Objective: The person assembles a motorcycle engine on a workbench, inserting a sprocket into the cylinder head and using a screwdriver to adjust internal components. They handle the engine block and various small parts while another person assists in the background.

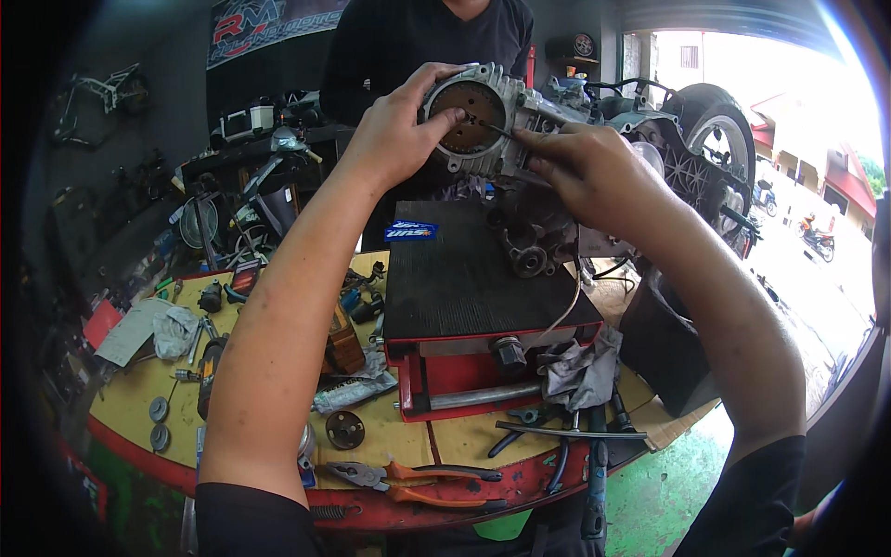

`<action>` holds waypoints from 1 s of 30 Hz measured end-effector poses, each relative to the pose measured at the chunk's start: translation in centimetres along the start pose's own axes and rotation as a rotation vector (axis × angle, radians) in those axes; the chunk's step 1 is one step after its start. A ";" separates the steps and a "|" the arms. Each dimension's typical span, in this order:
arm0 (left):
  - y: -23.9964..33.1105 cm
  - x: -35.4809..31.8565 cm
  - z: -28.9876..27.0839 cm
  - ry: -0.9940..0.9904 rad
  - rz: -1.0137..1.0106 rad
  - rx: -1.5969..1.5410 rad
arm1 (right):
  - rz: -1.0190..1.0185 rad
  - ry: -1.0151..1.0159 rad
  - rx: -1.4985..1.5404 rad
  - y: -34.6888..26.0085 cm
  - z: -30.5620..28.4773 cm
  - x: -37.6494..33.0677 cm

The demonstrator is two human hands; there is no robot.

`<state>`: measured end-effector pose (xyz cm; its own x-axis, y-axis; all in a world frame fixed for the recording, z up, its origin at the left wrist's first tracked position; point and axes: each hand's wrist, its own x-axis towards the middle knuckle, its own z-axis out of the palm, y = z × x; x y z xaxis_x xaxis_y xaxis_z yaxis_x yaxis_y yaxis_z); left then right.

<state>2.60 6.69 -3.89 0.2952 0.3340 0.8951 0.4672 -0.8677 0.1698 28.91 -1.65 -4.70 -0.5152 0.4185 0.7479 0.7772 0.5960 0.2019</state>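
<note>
A scooter engine (506, 97) sits at the far middle, its round opening facing me. Inside lies a brown timing gear (475, 89) with small holes in it. My left hand (401, 125) wraps over the housing's left rim, and its thumb presses near the gear's centre. From the right, my right hand (594, 172) pinches a thin dark rod-like tool (497, 131) whose tip reaches the gear face. The tool's handle end is hidden in my fingers, so its exact kind does not show.
Below stands a black-topped red lift stand (445, 288) on a yellow workbench (390, 422). Orange-handled pliers (408, 472), a round metal plate (345, 430) and a grey rag (585, 367) lie near the front. Another person (422, 46) stands behind the engine; a wheel (710, 130) is at right.
</note>
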 end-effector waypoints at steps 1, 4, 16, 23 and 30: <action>-0.2 0.0 0.1 0.020 0.027 0.002 | 0.017 -0.001 0.012 0.0 -0.1 -0.1; -0.9 -0.1 0.3 0.043 0.075 -0.026 | 0.093 -0.033 0.101 -0.3 -0.1 0.0; 0.1 -0.4 0.0 -0.036 0.005 -0.079 | 0.089 -0.033 0.152 0.2 0.5 0.7; -0.4 -0.2 0.0 -0.032 0.040 -0.113 | 0.145 -0.015 0.183 0.2 0.1 0.1; -0.3 -0.4 0.1 -0.020 0.033 -0.141 | 0.185 -0.038 0.213 0.4 0.0 0.1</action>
<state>2.47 6.85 -4.30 0.3257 0.3106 0.8930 0.3358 -0.9209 0.1979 29.17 -1.37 -4.54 -0.3885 0.5565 0.7344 0.7678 0.6362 -0.0760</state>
